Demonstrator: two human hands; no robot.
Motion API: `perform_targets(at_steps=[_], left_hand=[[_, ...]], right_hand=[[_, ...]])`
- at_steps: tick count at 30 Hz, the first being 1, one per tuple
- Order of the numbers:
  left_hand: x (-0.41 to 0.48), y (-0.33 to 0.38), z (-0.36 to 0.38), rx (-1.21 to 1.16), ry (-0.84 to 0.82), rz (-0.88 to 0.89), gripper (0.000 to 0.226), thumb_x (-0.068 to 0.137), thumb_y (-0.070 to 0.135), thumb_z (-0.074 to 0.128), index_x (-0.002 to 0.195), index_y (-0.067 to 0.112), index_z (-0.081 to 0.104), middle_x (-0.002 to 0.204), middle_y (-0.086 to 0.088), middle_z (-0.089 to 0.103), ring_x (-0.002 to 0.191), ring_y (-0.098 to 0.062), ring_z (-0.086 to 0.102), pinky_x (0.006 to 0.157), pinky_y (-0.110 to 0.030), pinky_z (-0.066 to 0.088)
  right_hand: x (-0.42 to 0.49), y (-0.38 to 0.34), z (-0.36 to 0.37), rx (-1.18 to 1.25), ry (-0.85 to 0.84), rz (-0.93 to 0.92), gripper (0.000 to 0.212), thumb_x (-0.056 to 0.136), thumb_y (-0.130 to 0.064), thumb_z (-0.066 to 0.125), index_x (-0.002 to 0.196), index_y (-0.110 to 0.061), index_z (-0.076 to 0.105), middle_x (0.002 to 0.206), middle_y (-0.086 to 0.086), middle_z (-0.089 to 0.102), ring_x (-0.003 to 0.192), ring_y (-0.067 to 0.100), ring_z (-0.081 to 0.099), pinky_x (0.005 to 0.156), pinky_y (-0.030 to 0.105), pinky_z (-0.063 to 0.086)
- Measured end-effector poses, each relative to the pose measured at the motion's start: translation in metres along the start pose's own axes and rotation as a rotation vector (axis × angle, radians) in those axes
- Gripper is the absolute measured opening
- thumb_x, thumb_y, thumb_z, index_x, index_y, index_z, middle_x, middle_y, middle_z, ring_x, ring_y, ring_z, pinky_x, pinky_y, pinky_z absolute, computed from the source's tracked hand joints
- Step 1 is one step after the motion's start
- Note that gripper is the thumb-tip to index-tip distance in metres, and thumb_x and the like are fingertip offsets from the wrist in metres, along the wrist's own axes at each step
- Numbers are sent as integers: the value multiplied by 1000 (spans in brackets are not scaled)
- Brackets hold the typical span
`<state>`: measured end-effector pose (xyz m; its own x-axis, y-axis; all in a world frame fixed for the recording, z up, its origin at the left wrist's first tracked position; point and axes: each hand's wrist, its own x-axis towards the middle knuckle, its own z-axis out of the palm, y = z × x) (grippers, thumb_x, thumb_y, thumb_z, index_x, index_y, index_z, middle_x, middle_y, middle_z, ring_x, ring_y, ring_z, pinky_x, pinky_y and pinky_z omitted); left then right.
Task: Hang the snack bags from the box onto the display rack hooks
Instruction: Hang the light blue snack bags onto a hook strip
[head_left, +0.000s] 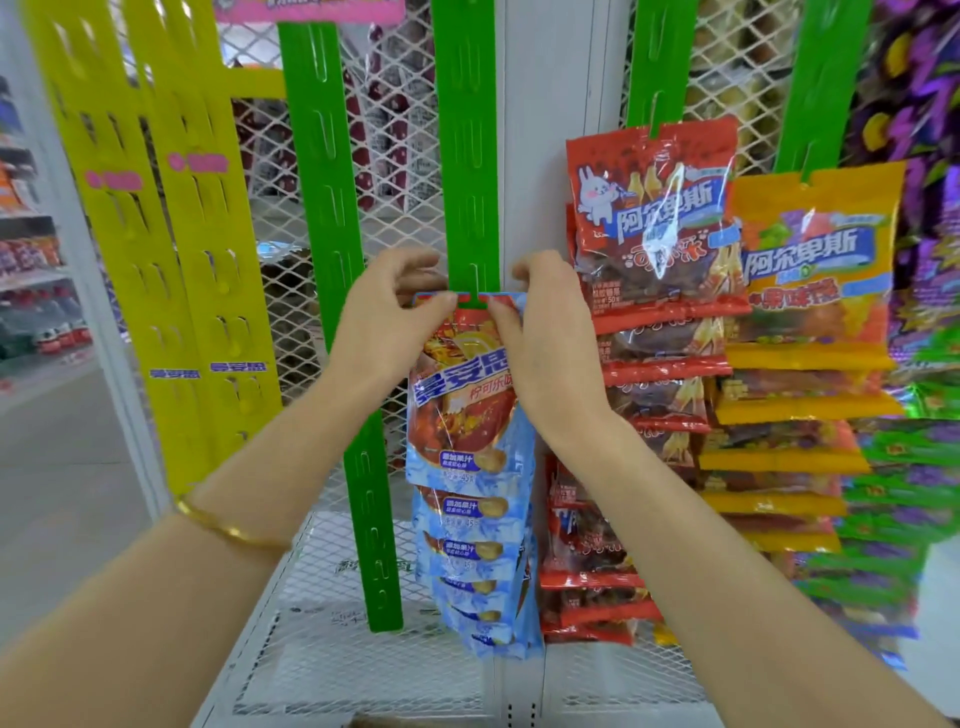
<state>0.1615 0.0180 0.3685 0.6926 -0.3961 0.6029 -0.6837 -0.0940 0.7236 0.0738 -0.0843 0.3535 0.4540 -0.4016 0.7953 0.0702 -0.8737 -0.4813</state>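
The blue snack bag (467, 400) is pinched at its top edge by curled fingers of the left hand (384, 322) and right hand (545, 332), against the green hanging strip (465, 130).

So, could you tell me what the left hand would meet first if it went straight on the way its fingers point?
Probably the green hanging strip, just beyond the left hand, which pinches the blue snack bag by its top; depth is unclear.
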Motion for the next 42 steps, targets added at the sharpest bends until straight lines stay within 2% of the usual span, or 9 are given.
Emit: perform_targets(at_steps=[2, 5, 8, 11, 16, 23, 28, 35, 42], left_hand=[[-24, -9, 2, 159, 136, 127, 41, 83, 22, 65, 121, 26, 52, 120, 8, 55, 113, -8, 49, 95, -32, 44], [-80, -21, 8, 227, 288, 276, 36, 84, 19, 63, 118, 22, 54, 116, 14, 50, 110, -4, 41, 96, -26, 35], [-154, -41, 27, 155, 203, 405, 28, 83, 20, 57, 111, 26, 55, 111, 25, 49, 109, 1, 45, 95, -16, 32], [-220, -82, 51, 163, -101, 293, 21, 83, 23, 55, 104, 27, 55, 107, 19, 54, 106, 3, 46, 95, -15, 32], [-276, -155, 84, 284, -689, -82, 23, 85, 28, 58, 107, 21, 62, 101, 9, 58, 100, -15, 53, 85, -22, 35], [-285, -189, 98, 336, -894, -233, 27, 86, 16, 65, 111, 8, 64, 108, -4, 64, 97, -15, 56, 73, -13, 29], [-287, -199, 103, 324, -908, -331, 25, 87, 15, 64, 111, 9, 63, 107, -1, 60, 93, -9, 52, 68, 1, 31], [-294, -198, 101, 309, -971, -388, 27, 87, 18, 62, 114, 13, 61, 112, 0, 59, 93, -8, 54, 67, -3, 32], [-303, -186, 94, 360, -1141, -398, 35, 88, 27, 63, 119, 13, 58, 112, -1, 61, 96, -11, 55, 75, -19, 36]], right_hand=[[-16, -2, -3, -137, 100, -108, 31, 83, 2, 61, 112, 0, 52, 112, 15, 53, 99, 28, 52, 81, 34, 44], [-63, 8, -13, -147, 200, -224, 31, 80, 5, 59, 110, 1, 56, 113, 16, 55, 105, 30, 52, 89, 31, 42], [-132, 32, -21, -43, 67, -189, 20, 87, -10, 49, 106, -10, 56, 107, 4, 56, 96, 13, 53, 76, 20, 44], [-207, 82, -10, -90, -247, -36, 19, 86, -13, 52, 104, -20, 52, 98, -3, 56, 74, 9, 55, 57, 22, 45], [-322, 189, 23, -176, -1024, 520, 21, 88, -12, 56, 108, -10, 59, 106, 11, 63, 99, 28, 60, 82, 35, 47], [-437, 241, 28, -185, -1485, 843, 38, 89, -22, 61, 122, -6, 55, 127, 8, 56, 118, 23, 51, 85, 20, 35], [-474, 249, 37, -275, -1592, 877, 20, 91, -16, 56, 79, -3, 48, 86, 14, 49, 88, 25, 47, 70, 29, 32], [-415, 235, 33, 197, -1587, 1129, 5, 89, -16, 63, 87, -14, 58, 91, 1, 55, 84, 18, 56, 57, 22, 49], [-327, 191, 12, 387, -1369, 870, 10, 87, -7, 62, 81, -15, 60, 82, -2, 58, 79, 11, 56, 67, 17, 47]])
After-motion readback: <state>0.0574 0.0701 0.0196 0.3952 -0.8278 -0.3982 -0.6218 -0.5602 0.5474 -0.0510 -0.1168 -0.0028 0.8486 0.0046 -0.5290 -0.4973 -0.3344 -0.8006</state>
